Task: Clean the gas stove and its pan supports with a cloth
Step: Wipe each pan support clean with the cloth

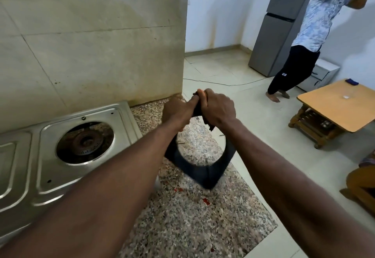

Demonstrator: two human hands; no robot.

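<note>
1. Both forearms are bare from the lower frame edge to the wrists; no sleeve shows.
2. The left hand (177, 113) wears no glove, ring or band.
3. The right hand (220, 109) is likewise bare, with no watch or strap at the wrist.
4. The fingers (199, 95) carry no covering; finer detail is blurred.

**Pan support held up beside the stove**

Both hands grip the top of a dark pan support (199, 168) stood on edge on the speckled granite counter (188, 217). The left hand (178, 113) and right hand (218, 111) meet around a dark cloth (197, 110). The steel gas stove (40, 156) lies left, its burner (85, 142) uncovered.
</note>
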